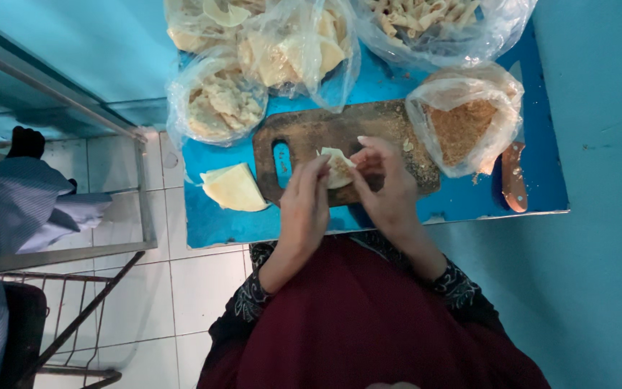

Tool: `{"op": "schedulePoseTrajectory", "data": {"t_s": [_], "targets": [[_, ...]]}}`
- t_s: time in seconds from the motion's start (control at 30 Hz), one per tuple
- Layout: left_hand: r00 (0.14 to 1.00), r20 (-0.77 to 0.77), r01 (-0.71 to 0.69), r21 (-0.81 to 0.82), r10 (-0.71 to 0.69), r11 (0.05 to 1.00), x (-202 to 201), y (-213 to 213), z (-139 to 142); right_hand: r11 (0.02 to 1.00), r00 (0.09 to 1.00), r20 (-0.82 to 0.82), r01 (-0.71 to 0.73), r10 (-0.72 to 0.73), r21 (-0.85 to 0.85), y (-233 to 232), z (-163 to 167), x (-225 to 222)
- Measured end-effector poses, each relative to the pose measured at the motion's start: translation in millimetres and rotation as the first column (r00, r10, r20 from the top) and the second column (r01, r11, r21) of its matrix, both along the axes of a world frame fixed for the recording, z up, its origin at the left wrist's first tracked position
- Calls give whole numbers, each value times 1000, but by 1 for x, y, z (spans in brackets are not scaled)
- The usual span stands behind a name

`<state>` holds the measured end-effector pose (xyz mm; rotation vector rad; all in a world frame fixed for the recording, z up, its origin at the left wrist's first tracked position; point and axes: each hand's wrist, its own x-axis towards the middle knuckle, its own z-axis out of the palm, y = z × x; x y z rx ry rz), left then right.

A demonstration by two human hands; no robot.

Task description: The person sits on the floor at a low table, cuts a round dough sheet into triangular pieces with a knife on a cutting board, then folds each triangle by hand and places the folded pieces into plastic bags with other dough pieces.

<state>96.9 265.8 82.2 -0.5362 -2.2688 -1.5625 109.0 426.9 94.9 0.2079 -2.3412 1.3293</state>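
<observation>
1. At the far left a person in a blue striped garment (5, 209) stands by a metal rail (59, 97), above a white tiled floor (181, 288).
2. A stack of pale wrappers (233, 187) lies on the blue table (541, 173), left of the board (325, 133).
3. The left hand (304, 205) pinches the left edge of a wrapper (338, 167), fingers closed on it.
4. That wrapper sits between both hands, just over the board's near edge, its long axis running roughly near to far; both hands touch it, neither one nearer.
5. The right hand (386, 184) grips its right side, fingers curled.
6. Bags of filling (221, 101) and dough pieces (296, 50) lie beyond; a crumb bag (462, 126) and a knife handle (514, 176) sit right, by a blue wall (606, 216).
</observation>
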Motion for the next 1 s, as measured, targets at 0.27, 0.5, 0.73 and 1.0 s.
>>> {"op": "schedulePoseTrajectory", "data": {"t_s": [0.27,0.5,0.73,1.0], "targets": [[996,-90,-20,-2,19,1000,-3,11,-3,977,997,58,-42,55,-210,5,-6,-1],[984,-143,-119,-80,106,990,-2,17,-4,985,997,42,-64,72,-163,2,-7,3],[967,-218,-176,-219,128,960,2,15,5,992,998,-59,-17,24,127,-1,-5,0],[966,-238,-161,-271,96,949,0,10,15,957,990,-123,-33,71,288,10,5,-4]]}}
